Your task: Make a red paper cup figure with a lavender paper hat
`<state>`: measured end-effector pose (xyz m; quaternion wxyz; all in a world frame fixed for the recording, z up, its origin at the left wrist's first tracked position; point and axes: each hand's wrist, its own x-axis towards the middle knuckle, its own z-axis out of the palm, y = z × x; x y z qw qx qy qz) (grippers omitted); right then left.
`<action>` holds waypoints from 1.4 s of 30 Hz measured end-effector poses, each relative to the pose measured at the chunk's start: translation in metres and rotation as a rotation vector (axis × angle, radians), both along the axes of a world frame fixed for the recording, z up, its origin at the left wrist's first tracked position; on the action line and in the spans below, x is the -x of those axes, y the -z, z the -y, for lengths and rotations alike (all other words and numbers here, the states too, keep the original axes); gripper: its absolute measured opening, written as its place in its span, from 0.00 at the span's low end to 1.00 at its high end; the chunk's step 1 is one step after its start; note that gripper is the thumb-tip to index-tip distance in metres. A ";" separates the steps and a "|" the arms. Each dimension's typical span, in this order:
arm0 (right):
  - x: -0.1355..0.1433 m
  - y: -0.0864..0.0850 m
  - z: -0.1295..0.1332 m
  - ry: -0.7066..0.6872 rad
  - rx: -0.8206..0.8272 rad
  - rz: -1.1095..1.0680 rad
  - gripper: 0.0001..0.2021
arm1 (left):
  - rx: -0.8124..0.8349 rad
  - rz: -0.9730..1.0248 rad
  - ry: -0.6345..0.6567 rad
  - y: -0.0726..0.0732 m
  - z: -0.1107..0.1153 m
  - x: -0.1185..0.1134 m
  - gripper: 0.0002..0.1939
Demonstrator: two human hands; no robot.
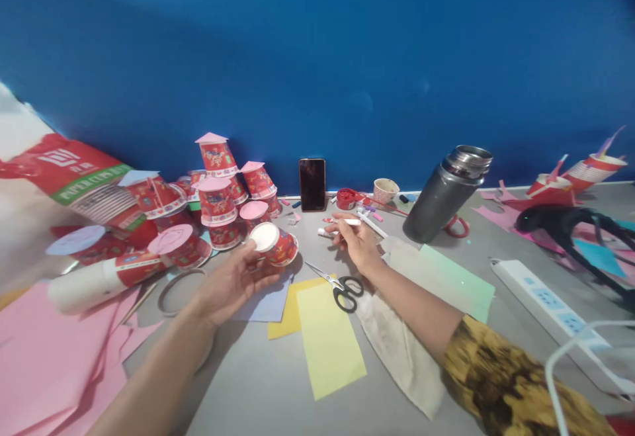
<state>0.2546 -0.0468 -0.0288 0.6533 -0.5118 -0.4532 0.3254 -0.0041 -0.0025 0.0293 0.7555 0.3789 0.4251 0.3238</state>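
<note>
My left hand [235, 280] is closed round a red patterned paper cup [285, 247], which is tilted with its white base [264, 237] upward. My right hand [358, 243] pinches a white marker [350, 222] with a red end, and its fingers lie close to a white cap or second pen [325, 232] on the table. Black-handled scissors [342, 288] lie between my forearms, their blades toward the wall. Below them lie a pale yellow sheet [330, 350], a deeper yellow sheet [285, 323] and a lilac sheet [268, 304].
Upturned red cups with pink paper tops [217, 204] are stacked at left, before a paper-cup bag [99, 181]. A phone [312, 184] leans on the blue wall. A grey flask [444, 194], a power strip [540, 297], a cloth [401, 350] and pink sheets [54, 356] lie around.
</note>
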 end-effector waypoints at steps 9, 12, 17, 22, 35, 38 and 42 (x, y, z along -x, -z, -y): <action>-0.009 0.007 -0.007 0.093 -0.015 -0.024 0.24 | -0.149 -0.288 0.162 -0.003 -0.042 -0.046 0.20; -0.011 0.010 -0.012 0.128 -0.004 -0.061 0.21 | -0.171 -0.381 0.154 0.002 -0.049 -0.054 0.23; -0.018 0.000 -0.014 0.148 0.014 -0.038 0.18 | -0.262 -0.514 0.118 0.002 -0.043 -0.054 0.28; -0.054 -0.025 -0.010 0.162 0.022 0.068 0.19 | -0.377 -0.615 0.081 -0.003 -0.035 -0.050 0.31; -0.095 0.002 0.025 0.322 0.280 0.613 0.08 | -0.691 -0.680 0.143 -0.003 -0.012 -0.016 0.32; -0.087 0.007 0.022 0.373 0.298 0.809 0.07 | -0.720 -0.717 0.161 0.000 -0.006 -0.007 0.28; -0.081 0.009 0.020 0.407 0.331 1.029 0.06 | -0.824 -0.839 0.126 0.002 0.000 0.000 0.26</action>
